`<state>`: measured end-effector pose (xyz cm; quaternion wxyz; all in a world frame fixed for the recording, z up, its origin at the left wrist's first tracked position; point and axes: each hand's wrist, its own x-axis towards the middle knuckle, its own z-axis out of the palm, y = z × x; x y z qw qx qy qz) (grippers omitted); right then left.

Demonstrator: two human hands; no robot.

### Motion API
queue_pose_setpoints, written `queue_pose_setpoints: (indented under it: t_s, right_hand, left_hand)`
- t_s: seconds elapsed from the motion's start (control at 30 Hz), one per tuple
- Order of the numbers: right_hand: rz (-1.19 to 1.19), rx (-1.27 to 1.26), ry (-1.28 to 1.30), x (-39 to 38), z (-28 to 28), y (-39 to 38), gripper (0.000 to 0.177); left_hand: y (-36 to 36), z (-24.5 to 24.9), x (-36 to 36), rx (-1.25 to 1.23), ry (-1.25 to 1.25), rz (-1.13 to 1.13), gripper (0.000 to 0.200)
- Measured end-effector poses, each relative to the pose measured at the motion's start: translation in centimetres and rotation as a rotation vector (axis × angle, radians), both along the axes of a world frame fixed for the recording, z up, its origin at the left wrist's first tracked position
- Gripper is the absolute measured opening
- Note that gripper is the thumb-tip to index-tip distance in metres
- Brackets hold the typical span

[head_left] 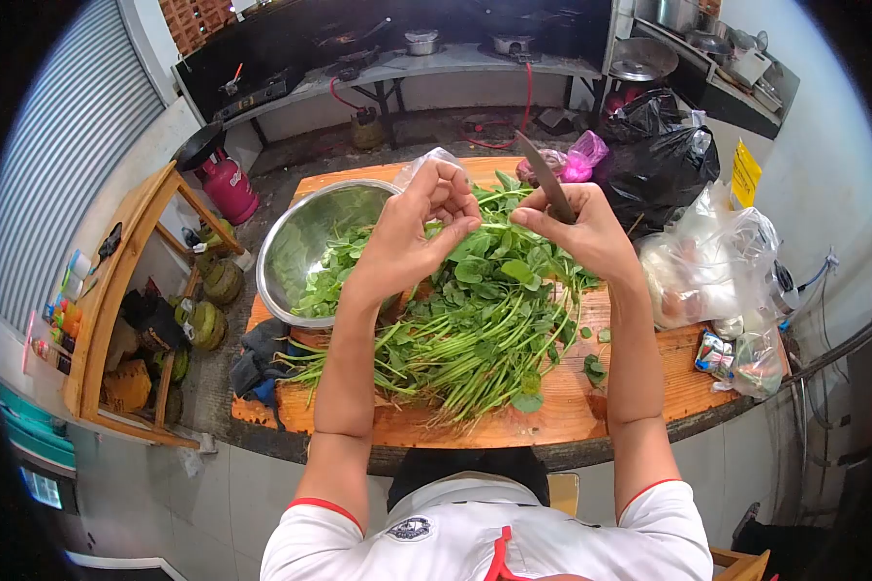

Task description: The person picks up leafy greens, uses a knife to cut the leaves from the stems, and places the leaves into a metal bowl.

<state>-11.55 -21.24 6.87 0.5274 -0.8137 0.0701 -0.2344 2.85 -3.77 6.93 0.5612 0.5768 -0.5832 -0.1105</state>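
My right hand point(576, 223) is closed around a knife point(545, 179), its dark blade pointing up and away from me. My left hand point(421, 228) is raised beside it with fingers curled in a pinch. Between the two thumbs runs a pale green stem point(496, 226), at the left fingertips. Under both hands a large heap of leafy greens point(455, 339) lies on the wooden table point(426, 424), stems toward me and leaves farther back. A metal bowl point(273, 257) with picked leaves point(334, 276) inside stands to the left, partly behind my left forearm.
Clear plastic bags point(702, 261) and a small packet point(714, 354) lie at the table's right. Black bags point(664, 165) and a pink bag point(585, 155) are beyond. A dark cloth point(260, 358) sits at the left edge. A wooden shelf point(116, 290) stands left.
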Motion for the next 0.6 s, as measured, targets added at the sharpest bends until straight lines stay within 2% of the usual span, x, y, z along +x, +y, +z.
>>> queue_pose_setpoints:
  t_s: [0.13, 0.27, 0.37, 0.47, 0.6]
  right_hand:
    - [0.025, -0.003, -0.047, -0.3, 0.3, 0.2, 0.023]
    - [-0.031, -0.281, -0.061, 0.0, 0.4, 1.0, 0.020]
    - [-0.042, -0.346, -0.157, 0.5, 0.2, 1.3, 0.018]
    - [-0.093, -0.337, -0.201, 0.8, -0.3, 1.0, 0.016]
    - [-0.130, -0.195, -0.152, -0.1, 0.3, 0.5, 0.017]
  left_hand:
    - [0.0, 0.0, 0.4, 0.016, -0.001, 0.025, 0.032]
    - [-0.3, -0.2, 0.4, 0.012, 0.043, 0.029, 0.030]
    - [-0.3, -0.4, 0.5, 0.024, 0.102, 0.033, 0.028]
    - [-0.4, -0.5, 0.7, 0.045, 0.141, 0.070, 0.026]
    - [-0.7, -0.9, 1.5, -0.015, 0.120, 0.142, 0.022]
